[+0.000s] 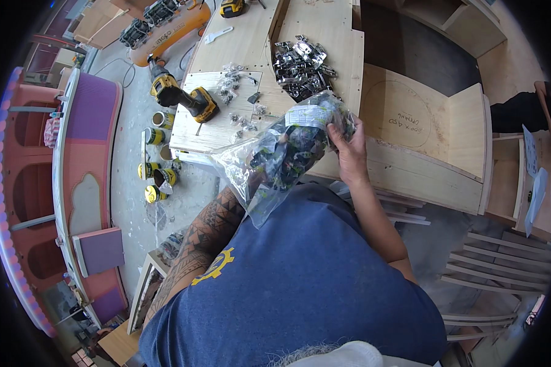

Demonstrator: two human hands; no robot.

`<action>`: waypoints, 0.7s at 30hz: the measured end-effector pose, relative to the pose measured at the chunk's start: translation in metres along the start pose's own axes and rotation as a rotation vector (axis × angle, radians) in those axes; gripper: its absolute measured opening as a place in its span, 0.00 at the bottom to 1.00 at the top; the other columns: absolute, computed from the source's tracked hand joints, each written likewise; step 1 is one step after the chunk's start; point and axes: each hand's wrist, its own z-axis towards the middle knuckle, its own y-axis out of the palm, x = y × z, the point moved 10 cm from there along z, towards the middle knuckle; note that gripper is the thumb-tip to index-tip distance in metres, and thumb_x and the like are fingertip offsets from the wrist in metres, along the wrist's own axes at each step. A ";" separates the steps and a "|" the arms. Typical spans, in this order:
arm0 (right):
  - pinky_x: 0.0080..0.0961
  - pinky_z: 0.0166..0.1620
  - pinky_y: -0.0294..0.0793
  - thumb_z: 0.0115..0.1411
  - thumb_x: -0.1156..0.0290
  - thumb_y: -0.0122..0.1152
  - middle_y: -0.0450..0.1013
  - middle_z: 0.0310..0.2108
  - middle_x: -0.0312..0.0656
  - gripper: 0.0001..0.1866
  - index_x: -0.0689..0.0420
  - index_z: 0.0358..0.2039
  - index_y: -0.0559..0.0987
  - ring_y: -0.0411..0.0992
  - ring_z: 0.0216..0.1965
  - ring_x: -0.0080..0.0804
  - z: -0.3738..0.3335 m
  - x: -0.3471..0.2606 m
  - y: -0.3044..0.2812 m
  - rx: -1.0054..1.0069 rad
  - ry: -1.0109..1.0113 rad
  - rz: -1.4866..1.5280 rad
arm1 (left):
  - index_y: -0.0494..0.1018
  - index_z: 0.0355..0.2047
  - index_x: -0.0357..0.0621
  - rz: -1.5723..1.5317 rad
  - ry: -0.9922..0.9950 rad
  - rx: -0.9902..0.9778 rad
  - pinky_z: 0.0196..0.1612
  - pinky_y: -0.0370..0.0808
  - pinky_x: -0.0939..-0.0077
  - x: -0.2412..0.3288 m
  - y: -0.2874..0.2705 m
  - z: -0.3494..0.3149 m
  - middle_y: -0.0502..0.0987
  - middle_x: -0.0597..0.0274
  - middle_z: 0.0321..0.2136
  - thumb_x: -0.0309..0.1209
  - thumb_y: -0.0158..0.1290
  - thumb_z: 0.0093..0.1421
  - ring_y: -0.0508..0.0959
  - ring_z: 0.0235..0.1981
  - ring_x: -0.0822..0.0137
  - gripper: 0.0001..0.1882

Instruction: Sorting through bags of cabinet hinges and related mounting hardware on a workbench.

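A large clear plastic bag [303,144], filled with small dark and green pieces and bearing a white label, hangs tilted in front of my body. My right hand [351,150] grips its upper right end, with the thumb pressed on the plastic. My left forearm reaches up behind the bag's loose, transparent lower end. The left hand itself is hidden by the bag, so its fingers do not show. Just beyond the bag, a heap of shiny metal cabinet hinges [301,66] lies on the wooden workpiece [242,52].
A yellow-and-black cordless drill [193,101] rests left of small bagged hardware [229,82]. Several yellow-labelled cans [155,136] stand on the floor. An orange compressor [172,35] is at the far left. To the right are an open plywood cabinet [404,113] and curved wooden slats [499,263].
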 end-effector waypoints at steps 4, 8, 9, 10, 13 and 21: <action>0.32 0.65 0.72 0.65 0.60 0.75 0.68 0.61 0.51 0.40 0.66 0.66 0.62 0.70 0.61 0.36 -0.003 -0.010 0.005 0.000 -0.098 -0.132 | 0.75 0.58 0.35 -0.015 -0.020 0.002 0.49 0.79 0.64 -0.005 -0.007 -0.002 0.83 0.55 0.45 0.41 0.62 0.69 0.81 0.44 0.63 0.25; 0.35 0.63 0.72 0.65 0.57 0.75 0.67 0.62 0.52 0.41 0.66 0.66 0.61 0.71 0.60 0.38 -0.001 -0.017 0.009 -0.009 -0.217 -0.267 | 0.75 0.58 0.35 -0.023 -0.035 -0.002 0.49 0.80 0.64 -0.010 -0.015 -0.006 0.83 0.55 0.45 0.42 0.62 0.69 0.81 0.44 0.63 0.25; 0.36 0.62 0.73 0.66 0.56 0.74 0.68 0.61 0.52 0.40 0.66 0.65 0.63 0.71 0.59 0.38 -0.001 -0.021 0.011 -0.002 -0.258 -0.307 | 0.75 0.58 0.35 -0.024 -0.040 -0.002 0.49 0.80 0.64 -0.011 -0.016 -0.006 0.83 0.55 0.45 0.42 0.62 0.69 0.81 0.44 0.63 0.25; 0.36 0.61 0.73 0.66 0.56 0.74 0.70 0.59 0.51 0.38 0.66 0.64 0.64 0.72 0.58 0.38 -0.001 -0.024 0.013 0.005 -0.298 -0.348 | 0.75 0.58 0.35 -0.025 -0.043 -0.003 0.49 0.80 0.64 -0.013 -0.017 -0.007 0.83 0.55 0.45 0.42 0.62 0.69 0.81 0.44 0.63 0.25; 0.33 0.56 0.75 0.68 0.56 0.71 0.75 0.53 0.48 0.32 0.65 0.59 0.70 0.74 0.52 0.34 0.004 -0.017 0.004 0.128 -0.192 -0.455 | 0.75 0.58 0.35 -0.032 -0.046 -0.013 0.49 0.80 0.64 -0.015 -0.019 -0.007 0.83 0.55 0.45 0.42 0.62 0.69 0.81 0.44 0.63 0.25; 0.24 0.49 0.73 0.76 0.60 0.60 0.76 0.44 0.39 0.17 0.63 0.50 0.74 0.71 0.44 0.22 0.014 0.018 -0.031 0.399 -0.023 -0.147 | 0.75 0.58 0.36 -0.034 -0.011 -0.047 0.49 0.80 0.65 -0.016 -0.019 0.011 0.83 0.55 0.45 0.42 0.62 0.69 0.81 0.44 0.63 0.25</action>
